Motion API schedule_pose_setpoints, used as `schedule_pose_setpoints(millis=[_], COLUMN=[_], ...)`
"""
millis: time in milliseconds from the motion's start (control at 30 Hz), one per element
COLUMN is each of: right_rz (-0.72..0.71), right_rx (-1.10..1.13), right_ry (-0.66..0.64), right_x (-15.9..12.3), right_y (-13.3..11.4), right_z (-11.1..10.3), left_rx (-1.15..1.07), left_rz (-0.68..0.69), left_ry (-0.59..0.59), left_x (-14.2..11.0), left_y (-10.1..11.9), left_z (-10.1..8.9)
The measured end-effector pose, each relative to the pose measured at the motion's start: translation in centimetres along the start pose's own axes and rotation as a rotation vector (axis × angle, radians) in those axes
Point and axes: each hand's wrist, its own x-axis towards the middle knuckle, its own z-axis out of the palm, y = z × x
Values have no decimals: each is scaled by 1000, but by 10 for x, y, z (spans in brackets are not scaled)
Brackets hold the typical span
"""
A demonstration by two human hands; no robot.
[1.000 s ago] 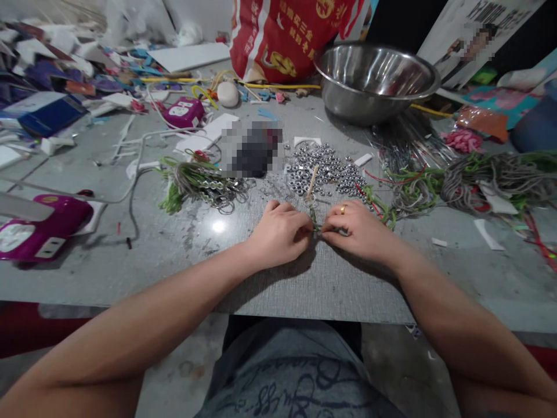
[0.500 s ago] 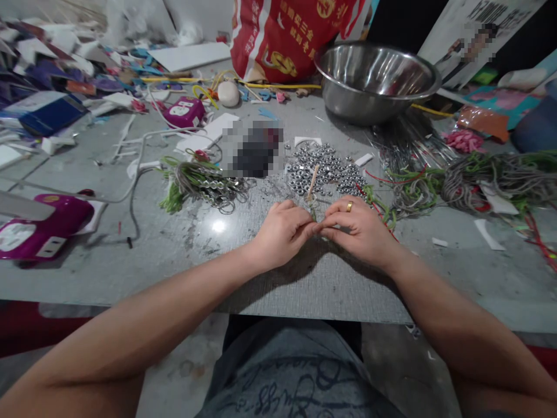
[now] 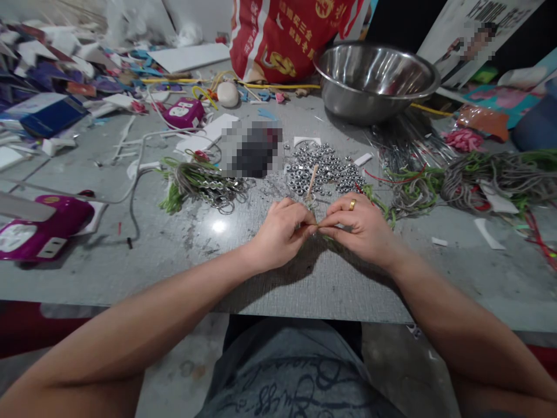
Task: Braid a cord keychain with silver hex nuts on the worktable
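Note:
Close to the table's middle, my left hand (image 3: 285, 232) and my right hand (image 3: 359, 229) meet fingertip to fingertip. Both pinch a thin greenish cord (image 3: 317, 225), most of it hidden by the fingers. A gold ring sits on a finger of my right hand. Just beyond the fingertips lies a spread of shiny silver beads (image 3: 331, 162), with a small wooden stick (image 3: 312, 179) slanting over its near edge. Left of them rests a bundle of green and grey cords (image 3: 189, 177) with silver pieces and loops at its right end.
A steel bowl (image 3: 374, 101) stands behind the beads, beside a red bag (image 3: 278, 40). Long grey and green cords (image 3: 478, 180) lie to the right. Purple power sockets (image 3: 47, 226) with white cable sit at left, and scraps (image 3: 78, 55) pile up at the back left.
My right hand has shifted slightly and its fingers have tilted a little. The left hand stays nearly in place, and both still pinch at the same spot.

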Motion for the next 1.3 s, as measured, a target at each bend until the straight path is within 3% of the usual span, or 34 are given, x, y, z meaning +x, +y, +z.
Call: schedule_pose_setpoints(millis=[400,667,1300], right_rz=[108,113,123], right_rx=[-116,-171,-133], right_ry=[-277,-295,-301], right_x=[0,0,1], right_y=[3,5,7], right_z=[1,4,11], left_rx=[91,169,347], left_rz=[-40,-65,52], left_ry=[-171,-193,-182], left_x=[1,2,0], left_y=[-4,-7,-11], left_z=[5,9,11])
